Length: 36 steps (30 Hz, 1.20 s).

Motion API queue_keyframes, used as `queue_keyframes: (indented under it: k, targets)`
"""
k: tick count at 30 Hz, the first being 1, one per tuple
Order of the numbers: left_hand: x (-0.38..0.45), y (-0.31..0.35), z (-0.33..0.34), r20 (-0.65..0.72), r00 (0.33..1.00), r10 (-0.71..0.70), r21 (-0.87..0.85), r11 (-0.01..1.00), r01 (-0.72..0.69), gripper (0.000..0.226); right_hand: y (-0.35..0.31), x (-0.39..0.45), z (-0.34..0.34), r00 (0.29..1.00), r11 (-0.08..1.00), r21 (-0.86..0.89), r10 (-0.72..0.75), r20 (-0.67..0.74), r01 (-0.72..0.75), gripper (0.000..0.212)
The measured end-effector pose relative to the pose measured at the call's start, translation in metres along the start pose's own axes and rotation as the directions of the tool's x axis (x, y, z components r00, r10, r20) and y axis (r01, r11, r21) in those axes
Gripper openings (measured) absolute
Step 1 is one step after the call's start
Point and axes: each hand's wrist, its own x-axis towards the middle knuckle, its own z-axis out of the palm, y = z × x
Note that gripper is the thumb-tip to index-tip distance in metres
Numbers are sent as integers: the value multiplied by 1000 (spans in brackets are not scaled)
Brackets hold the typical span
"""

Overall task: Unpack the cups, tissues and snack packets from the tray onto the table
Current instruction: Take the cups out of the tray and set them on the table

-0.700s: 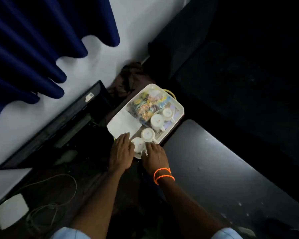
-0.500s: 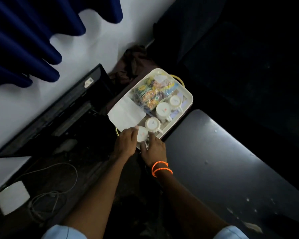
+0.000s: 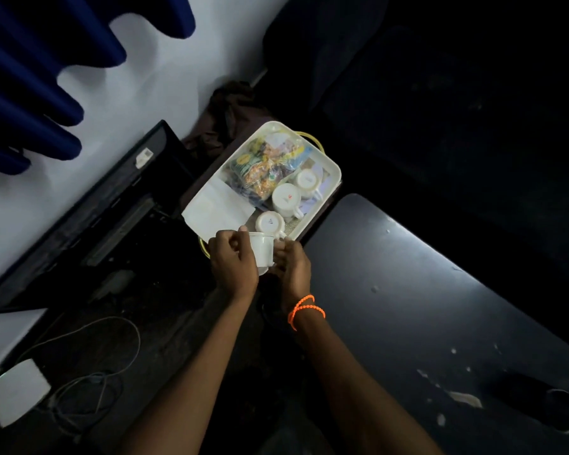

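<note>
While three cups wait in the tray (image 3: 332, 165) — left hand (image 3: 234, 261), right hand (image 3: 294, 266), both gripping one white cup (image 3: 262, 249).

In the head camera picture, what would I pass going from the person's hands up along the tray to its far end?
Held cup between left hand and right hand → nearest upturned cup on the tray → middle cup → farthest cup → far corner of the tray.

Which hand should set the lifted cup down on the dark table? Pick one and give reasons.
Right. The right hand already grips the cup on the side nearest the dark table, which lies to its right. The left hand would likely have to cross over the right arm.
</note>
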Motion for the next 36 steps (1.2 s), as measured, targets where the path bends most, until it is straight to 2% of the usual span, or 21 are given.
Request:
queue_keyframes:
  k: [4,7,8,11,14,16,18,21,23,26,28,33,36]
  targets:
    - [-23,17,20,104,988,117,-145,984,-101,25,-25,0,-32,999,980,192,38,33,-43,32]
    - [-37,32,48,375,921,108,-226,974,-22,42,-35,4,-77,999,958,287,-19,27,10,19]
    - [-44,38,58,496,863,94,-237,971,31,38,-36,4,-95,998,962,267,-66,16,59,22]
    - [-74,49,89,792,609,47,-184,969,164,23,-33,4,-159,974,975,31,-217,-62,219,49]
    - [-108,48,117,919,395,3,-109,963,245,36,-24,3,-221,945,950,-164,-289,-151,265,66]
    - [-133,44,136,956,294,-7,-67,968,241,47,-17,3,-254,920,935,-238,-316,-232,262,65]
    - [-161,38,154,976,216,-3,-39,982,187,58,-3,1,-280,861,909,-337,-363,-355,244,59]
    - [-190,31,169,983,180,-14,-8,993,120,66,20,-3,-306,749,849,-496,-446,-490,180,55]
    - [-207,23,180,992,123,-27,12,992,122,69,33,-3,-322,687,835,-534,-468,-556,136,50]
    - [-228,15,197,999,-14,-43,44,996,72,77,46,0,-338,615,865,-500,-417,-670,43,40]
    - [-238,8,206,996,-58,-61,64,997,38,79,55,0,-346,572,871,-491,-398,-718,-11,40]
    - [-251,-3,220,987,-146,-71,64,997,-49,78,70,5,-353,552,860,-489,-340,-761,-145,50]
    - [-247,-6,223,981,-172,-91,79,994,-72,82,70,9,-346,547,872,-462,-310,-778,-164,60]
